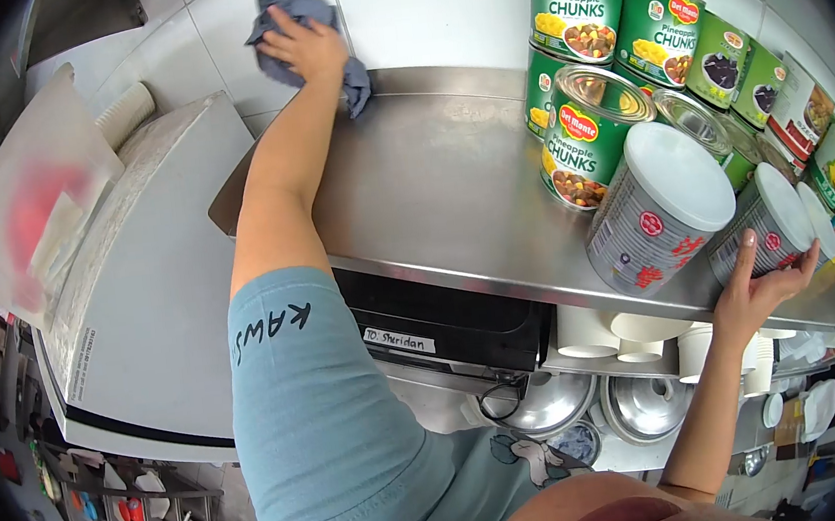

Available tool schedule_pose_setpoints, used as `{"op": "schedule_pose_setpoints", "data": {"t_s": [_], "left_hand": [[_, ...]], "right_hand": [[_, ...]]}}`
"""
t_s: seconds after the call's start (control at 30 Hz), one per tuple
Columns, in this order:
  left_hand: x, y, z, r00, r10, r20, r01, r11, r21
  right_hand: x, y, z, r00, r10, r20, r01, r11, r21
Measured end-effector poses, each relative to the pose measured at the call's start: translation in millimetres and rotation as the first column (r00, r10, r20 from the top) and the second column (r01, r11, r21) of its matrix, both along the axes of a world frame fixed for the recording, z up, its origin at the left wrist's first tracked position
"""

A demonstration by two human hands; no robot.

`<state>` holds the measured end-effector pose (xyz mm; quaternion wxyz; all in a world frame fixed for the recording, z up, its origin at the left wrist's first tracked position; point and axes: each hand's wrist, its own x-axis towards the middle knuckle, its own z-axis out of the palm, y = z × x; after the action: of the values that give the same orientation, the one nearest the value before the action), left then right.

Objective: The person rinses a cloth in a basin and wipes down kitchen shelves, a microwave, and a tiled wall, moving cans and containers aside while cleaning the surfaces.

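Observation:
My left hand (pixel 307 48) is pressed over a dark blue-grey cloth (pixel 356 84) against the white tiled wall, fingers spread on it; the cloth hangs down to the back edge of a steel shelf (pixel 410 181). At the right, my right hand (pixel 763 282) rests with thumb and fingers apart against the near side of a grey ribbed can with a white lid (pixel 784 208). Beside that stands a similar can with a white plastic lid (pixel 679 173). Green pineapple chunk cans (pixel 579 9) are stacked behind, one (pixel 583 149) standing in front.
A white appliance or cabinet (pixel 161 315) stands left of the shelf, with a clear plastic bag (pixel 39 196) and stacked cups (pixel 127 113) on top. Beneath the shelf are a black appliance (pixel 444 323), white containers (pixel 585 332) and metal lids (pixel 643 408). More cans (pixel 720 61) line the wall.

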<state>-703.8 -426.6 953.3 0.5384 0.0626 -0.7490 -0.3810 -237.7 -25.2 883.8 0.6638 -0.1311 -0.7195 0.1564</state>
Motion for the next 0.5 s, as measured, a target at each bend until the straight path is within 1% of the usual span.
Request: {"op": "schedule_pose_setpoints", "data": {"t_s": [0.07,0.13,0.17,0.2,0.23,0.3,0.33,0.37,0.4,0.43,0.47,0.5], "left_hand": [[-13,-24,17,0.996,-0.032,0.080,0.007,0.957,0.290],[-33,-54,24,0.977,0.018,0.213,-0.106,0.905,0.411],[-37,-57,20,0.979,-0.056,0.196,-0.046,0.875,0.481],[-35,-44,27,0.981,-0.066,0.184,-0.031,0.877,0.480],[-31,-27,21,0.987,-0.090,0.131,0.004,0.839,0.544],[-7,12,8,0.994,-0.087,0.068,0.045,0.881,0.471],[12,41,0,0.993,-0.076,0.092,0.056,0.976,0.208],[32,72,-11,0.988,-0.154,-0.009,0.154,0.988,0.021],[54,103,-17,0.991,-0.136,-0.002,0.130,0.953,-0.274],[87,124,-17,0.976,-0.216,0.031,0.191,0.778,-0.598],[100,147,-9,0.952,-0.307,0.014,0.195,0.567,-0.800],[97,172,-10,0.785,-0.593,0.178,0.542,0.518,-0.662]], "right_hand": [[-1,2,-1,0.997,0.072,-0.026,-0.072,0.997,-0.028],[0,1,-1,0.997,0.077,-0.019,-0.077,0.997,-0.021],[0,0,0,0.999,0.039,-0.009,-0.039,0.999,-0.012],[-1,0,0,1.000,-0.001,0.000,0.001,1.000,-0.005],[1,1,0,1.000,-0.003,0.008,0.003,1.000,-0.004],[-1,-1,1,1.000,0.019,-0.003,-0.019,1.000,-0.018],[-2,-2,0,1.000,0.028,0.000,-0.028,0.999,-0.014],[-3,-2,0,0.998,0.058,-0.022,-0.059,0.998,-0.031],[-2,-2,0,0.995,0.084,-0.047,-0.086,0.995,-0.048],[-1,-2,1,0.995,0.084,-0.059,-0.087,0.995,-0.046],[0,-2,1,1.000,0.017,-0.026,-0.018,1.000,-0.023],[1,-2,1,0.999,-0.048,0.007,0.048,0.999,0.002]]}}
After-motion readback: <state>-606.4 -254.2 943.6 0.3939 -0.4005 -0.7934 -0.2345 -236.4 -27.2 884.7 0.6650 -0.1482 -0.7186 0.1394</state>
